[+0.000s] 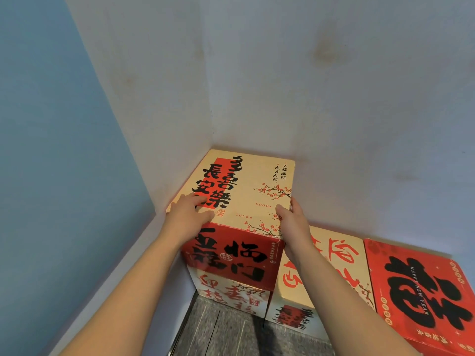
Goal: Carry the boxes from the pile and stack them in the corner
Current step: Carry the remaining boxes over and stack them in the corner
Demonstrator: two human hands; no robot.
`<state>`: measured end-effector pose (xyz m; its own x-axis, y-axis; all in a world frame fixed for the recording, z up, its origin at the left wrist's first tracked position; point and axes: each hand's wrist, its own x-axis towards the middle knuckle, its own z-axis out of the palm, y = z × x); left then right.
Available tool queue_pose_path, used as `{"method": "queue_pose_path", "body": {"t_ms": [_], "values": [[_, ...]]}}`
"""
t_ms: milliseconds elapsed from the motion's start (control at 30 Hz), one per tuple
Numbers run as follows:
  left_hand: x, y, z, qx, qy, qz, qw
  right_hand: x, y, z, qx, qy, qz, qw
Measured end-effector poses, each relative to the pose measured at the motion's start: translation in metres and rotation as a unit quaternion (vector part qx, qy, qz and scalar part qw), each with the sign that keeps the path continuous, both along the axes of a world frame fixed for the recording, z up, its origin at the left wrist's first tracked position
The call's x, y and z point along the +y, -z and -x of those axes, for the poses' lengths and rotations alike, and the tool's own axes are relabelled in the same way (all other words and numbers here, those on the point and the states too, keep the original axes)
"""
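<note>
A cream box [246,186] with black and red lettering and a red front face sits on top of another printed box [231,296] in the corner where the two walls meet. My left hand [189,214] lies flat on the near left part of its lid, fingers stretched forward. At the box's near right edge, my right hand [291,219] has its thumb on the lid and its fingers down the right side.
A lower cream box [331,260] with red lettering stands right of the stack, and a red box [421,294] with a large black character beside that. White walls close in behind and left. Grey floor [226,332] shows below.
</note>
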<state>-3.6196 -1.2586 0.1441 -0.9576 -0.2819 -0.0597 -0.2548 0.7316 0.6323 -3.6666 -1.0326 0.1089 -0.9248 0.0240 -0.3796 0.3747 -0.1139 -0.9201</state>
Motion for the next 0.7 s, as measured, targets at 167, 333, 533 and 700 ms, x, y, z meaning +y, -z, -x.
{"method": "queue_pose_path", "body": {"t_ms": [167,333,533,700], "values": [[0.005,0.009,0.008,-0.014,0.020,0.032,0.999,-0.004,0.005,0.004,0.004,-0.002,-0.005,1.000],[0.007,0.016,0.012,-0.030,0.046,0.071,0.996,-0.003,0.011,0.007,0.008,0.000,-0.001,1.000],[0.004,0.021,0.015,-0.038,0.053,0.090,0.994,0.002,0.002,0.004,0.036,-0.017,-0.060,0.997],[0.005,0.021,0.015,-0.035,0.049,0.091,0.994,0.002,-0.001,0.001,0.067,0.016,-0.107,0.992]]}}
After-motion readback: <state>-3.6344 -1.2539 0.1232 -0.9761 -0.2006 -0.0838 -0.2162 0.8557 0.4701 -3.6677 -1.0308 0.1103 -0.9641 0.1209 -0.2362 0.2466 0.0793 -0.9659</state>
